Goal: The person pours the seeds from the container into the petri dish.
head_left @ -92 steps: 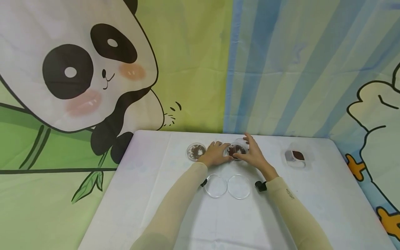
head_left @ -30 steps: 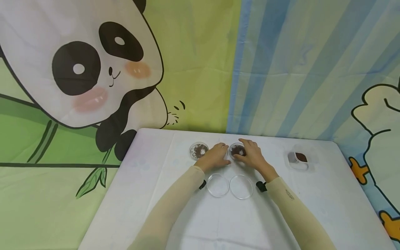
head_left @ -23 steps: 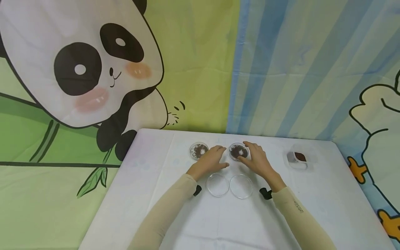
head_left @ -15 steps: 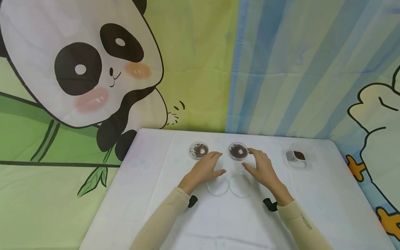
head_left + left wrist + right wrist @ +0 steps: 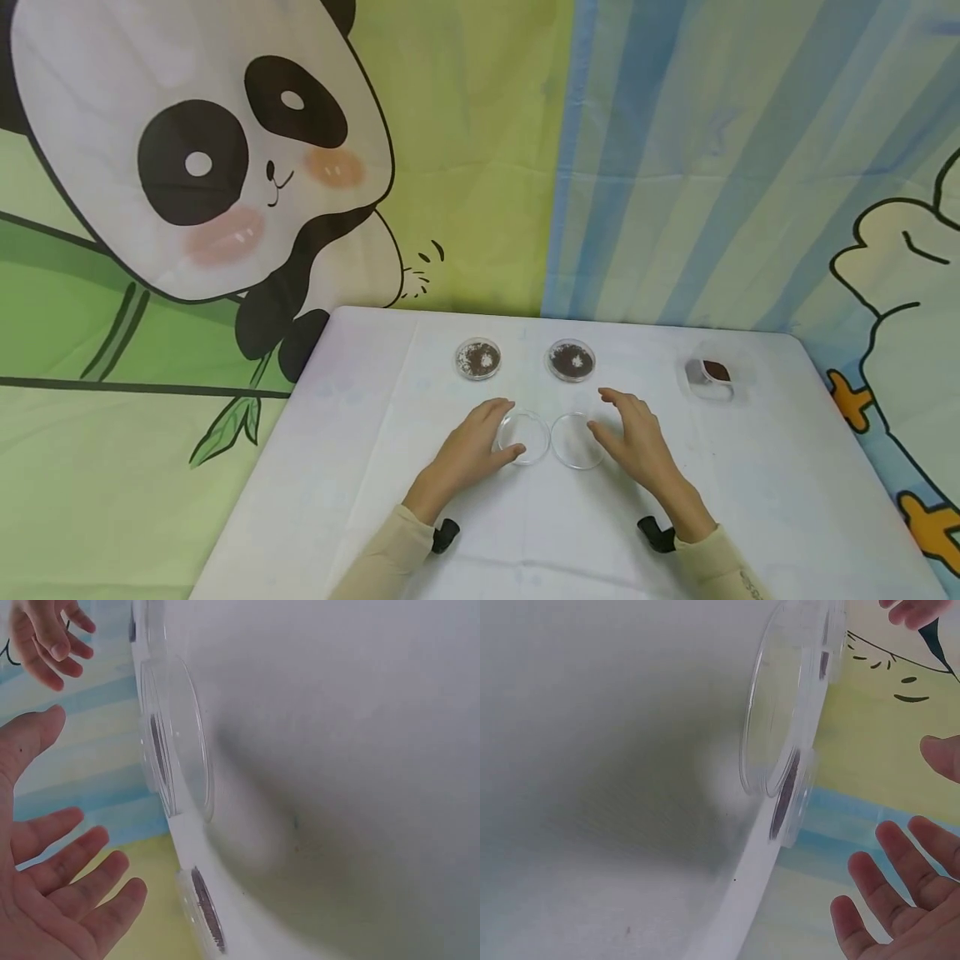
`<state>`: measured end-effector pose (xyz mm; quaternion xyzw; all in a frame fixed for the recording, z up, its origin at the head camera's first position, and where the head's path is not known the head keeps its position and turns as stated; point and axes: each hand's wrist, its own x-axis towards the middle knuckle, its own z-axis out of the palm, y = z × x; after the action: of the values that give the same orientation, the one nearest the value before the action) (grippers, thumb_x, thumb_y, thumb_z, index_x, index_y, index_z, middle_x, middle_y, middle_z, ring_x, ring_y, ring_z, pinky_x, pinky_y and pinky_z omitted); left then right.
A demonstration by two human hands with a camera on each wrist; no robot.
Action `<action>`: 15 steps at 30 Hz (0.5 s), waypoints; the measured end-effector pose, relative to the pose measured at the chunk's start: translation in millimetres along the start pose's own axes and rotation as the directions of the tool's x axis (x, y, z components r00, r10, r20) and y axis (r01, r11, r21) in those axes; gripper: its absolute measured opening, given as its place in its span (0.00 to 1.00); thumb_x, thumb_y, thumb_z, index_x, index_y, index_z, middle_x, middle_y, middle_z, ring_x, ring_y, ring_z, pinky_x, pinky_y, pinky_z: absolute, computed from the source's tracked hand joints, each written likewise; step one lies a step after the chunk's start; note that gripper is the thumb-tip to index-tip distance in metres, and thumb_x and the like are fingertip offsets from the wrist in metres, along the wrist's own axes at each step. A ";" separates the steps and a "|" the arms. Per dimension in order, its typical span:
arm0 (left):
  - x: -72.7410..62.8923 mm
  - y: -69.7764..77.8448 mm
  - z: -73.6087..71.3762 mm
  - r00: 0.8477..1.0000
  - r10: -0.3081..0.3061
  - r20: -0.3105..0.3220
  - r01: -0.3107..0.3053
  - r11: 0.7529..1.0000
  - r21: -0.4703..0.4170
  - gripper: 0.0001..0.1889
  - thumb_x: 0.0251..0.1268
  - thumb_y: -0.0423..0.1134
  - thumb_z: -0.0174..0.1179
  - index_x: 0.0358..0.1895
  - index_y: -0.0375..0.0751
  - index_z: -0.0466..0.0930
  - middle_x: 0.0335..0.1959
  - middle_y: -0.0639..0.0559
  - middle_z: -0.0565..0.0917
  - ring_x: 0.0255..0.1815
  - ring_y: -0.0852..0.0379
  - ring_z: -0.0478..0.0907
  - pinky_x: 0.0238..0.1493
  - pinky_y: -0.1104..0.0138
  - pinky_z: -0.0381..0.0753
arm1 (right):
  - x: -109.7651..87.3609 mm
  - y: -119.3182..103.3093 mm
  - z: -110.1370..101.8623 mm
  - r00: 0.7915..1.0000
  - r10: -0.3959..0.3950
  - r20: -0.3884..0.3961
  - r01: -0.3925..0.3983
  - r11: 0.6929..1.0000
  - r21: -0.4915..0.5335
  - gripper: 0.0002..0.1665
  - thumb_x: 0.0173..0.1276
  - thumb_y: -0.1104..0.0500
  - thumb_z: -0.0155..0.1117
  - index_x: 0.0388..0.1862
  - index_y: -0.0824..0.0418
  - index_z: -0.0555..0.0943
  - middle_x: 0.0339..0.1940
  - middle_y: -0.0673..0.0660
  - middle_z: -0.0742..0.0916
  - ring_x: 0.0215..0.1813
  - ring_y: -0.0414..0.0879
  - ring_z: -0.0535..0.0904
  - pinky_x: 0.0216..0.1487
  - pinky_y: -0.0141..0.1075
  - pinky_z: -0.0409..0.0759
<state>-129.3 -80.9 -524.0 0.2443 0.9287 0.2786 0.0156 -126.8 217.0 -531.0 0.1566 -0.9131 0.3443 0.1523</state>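
Two round petri dishes of dark brown granules stand at the table's back in the head view: a left filled dish (image 5: 477,359) and a right filled dish (image 5: 571,361). Nearer lie two clear round dish pieces side by side, a left one (image 5: 531,431) and a right one (image 5: 576,442), with nothing seen in them. My left hand (image 5: 465,450) hovers beside the left clear piece, fingers relaxed and thumb apart, partly covering its edge. By the right clear piece is my right hand (image 5: 637,442), fingers loosely spread. Both wrist views show bare palms, holding nothing.
A small clear container (image 5: 708,377) with dark brown contents stands at the table's back right. The white table (image 5: 525,533) ends at a printed curtain (image 5: 465,167) behind. A black wrist mount (image 5: 656,534) sits below my right hand.
Both hands have left the right filled dish and drawn back towards me, beside the clear pieces. The right hand has let go of that dish. The dishes stay in place.
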 end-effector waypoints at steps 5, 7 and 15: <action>-11.6 1.8 3.0 0.999 0.012 -0.041 -0.012 1.000 0.001 0.38 0.66 0.55 0.66 0.73 0.40 0.66 0.72 0.46 0.68 0.72 0.50 0.66 0.67 0.55 0.71 | -9.5 -5.3 1.0 1.000 -0.016 -0.025 0.016 1.000 0.002 0.33 0.62 0.62 0.75 0.64 0.68 0.74 0.56 0.65 0.82 0.55 0.62 0.77 0.54 0.60 0.71; -15.2 1.3 4.2 0.999 0.001 -0.046 -0.001 1.000 -0.004 0.38 0.66 0.55 0.66 0.73 0.40 0.66 0.72 0.46 0.68 0.72 0.49 0.66 0.67 0.54 0.71 | -12.0 -5.9 1.0 0.999 -0.011 -0.034 0.011 1.000 0.001 0.33 0.62 0.62 0.75 0.64 0.68 0.74 0.56 0.65 0.82 0.55 0.62 0.76 0.54 0.59 0.71; -24.2 -4.5 8.8 0.997 -0.030 -0.066 0.027 0.999 -0.043 0.38 0.66 0.54 0.67 0.73 0.40 0.66 0.72 0.45 0.68 0.71 0.48 0.66 0.67 0.55 0.70 | -22.1 -4.4 -3.7 0.996 -0.012 -0.088 0.012 1.000 -0.004 0.33 0.59 0.64 0.76 0.63 0.69 0.75 0.54 0.64 0.82 0.53 0.61 0.76 0.52 0.57 0.72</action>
<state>-108.6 -90.9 -536.4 0.2212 0.9261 0.3056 -0.0061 -104.4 220.3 -534.3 0.1466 -0.9051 0.3484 0.1945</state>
